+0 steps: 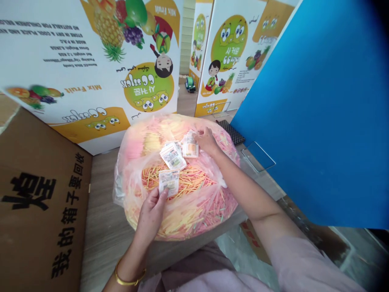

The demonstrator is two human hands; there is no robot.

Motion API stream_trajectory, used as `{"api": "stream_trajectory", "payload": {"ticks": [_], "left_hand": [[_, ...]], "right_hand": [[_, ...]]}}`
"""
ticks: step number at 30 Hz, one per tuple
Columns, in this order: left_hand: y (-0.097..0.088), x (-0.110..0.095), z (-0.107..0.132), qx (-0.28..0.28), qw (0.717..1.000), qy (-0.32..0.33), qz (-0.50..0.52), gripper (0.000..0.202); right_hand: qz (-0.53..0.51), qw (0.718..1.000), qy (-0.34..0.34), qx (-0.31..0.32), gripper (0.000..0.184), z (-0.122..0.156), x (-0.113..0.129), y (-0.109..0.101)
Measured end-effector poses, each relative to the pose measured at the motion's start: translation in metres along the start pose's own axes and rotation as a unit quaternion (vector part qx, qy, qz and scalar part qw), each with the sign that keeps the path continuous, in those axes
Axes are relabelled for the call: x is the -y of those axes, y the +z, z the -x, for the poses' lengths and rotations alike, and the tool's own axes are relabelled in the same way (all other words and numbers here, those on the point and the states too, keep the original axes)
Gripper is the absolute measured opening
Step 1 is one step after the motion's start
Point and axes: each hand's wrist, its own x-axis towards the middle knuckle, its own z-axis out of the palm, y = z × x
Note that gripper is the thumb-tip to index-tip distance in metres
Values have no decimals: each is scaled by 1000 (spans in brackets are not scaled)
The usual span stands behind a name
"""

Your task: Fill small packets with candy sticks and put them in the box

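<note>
The left hand [153, 209] holds a small packet [169, 182] by its near edge, thumb on top and the other fingers bent underneath, a grip that leaves most of the printed face uncovered. The packet sits over the middle of a big clear plastic bag [129, 217], above the loose thin sticks [197, 180] that show through its opening. The right hand [208, 142] is half curled, fingertips bent in at the far right edge of a packet stack [190, 149]; whether it pinches one or only touches the stack, I cannot tell.

A fanned packet pile [173, 157] lies just left of that stack, both on the far side of the opening. The full bag seems to serve as a work surface, probably because it puts the packets within easy reach of both hands.

Around it stand a brown carton [36, 227] at the left, a white printed carton [91, 77] on the far left (its lettering upside down from here) and a blue panel [319, 121] at the right. The tape dispenser [190, 84] sits at the far side between cartons, presumably out of the way.
</note>
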Motion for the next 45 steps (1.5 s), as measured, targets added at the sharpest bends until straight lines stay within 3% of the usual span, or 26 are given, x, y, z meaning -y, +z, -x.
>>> {"api": "stream_trajectory", "payload": {"ticks": [4, 9, 15, 18, 22, 24, 27, 31, 33, 37, 40, 45], "left_hand": [[0, 2, 0, -1, 1000, 15, -21, 47], [1, 0, 0, 0, 1000, 14, -24, 46], [-1, 3, -1, -3, 999, 12, -34, 48], [-1, 3, -1, 1, 999, 17, -35, 49], [-1, 1, 1, 6, 1000, 9, -23, 46], [0, 1, 2, 5, 1000, 9, -19, 45], [1, 1, 1, 3, 1000, 14, -15, 43], [0, 1, 0, -2, 1000, 7, -27, 45], [0, 0, 1, 0, 1000, 0, -29, 47], [1, -3, 2, 6, 1000, -3, -31, 47], [2, -4, 3, 5, 1000, -3, -28, 46], [1, -1, 2, 3, 1000, -6, -29, 47]], "right_hand": [[38, 991, -72, 106, 69, -2, 1, -14], [151, 977, -76, 130, 86, -8, 8, -17], [182, 968, -147, 90, 64, 16, 21, -12], [119, 976, -128, 130, 49, 19, 23, -21], [54, 967, -185, 165, 39, -17, 23, -55], [61, 952, -209, 217, 33, -42, 25, -71], [103, 935, -214, 265, 37, -67, 32, -72], [108, 941, -238, 213, 46, -68, 32, -36], [98, 955, -239, 148, 52, -59, 26, -15], [82, 981, -174, 20, 54, -35, 14, 17], [82, 983, -166, -20, 60, -21, 7, 27], [99, 990, -102, -27, 96, 2, 1, 29]]}}
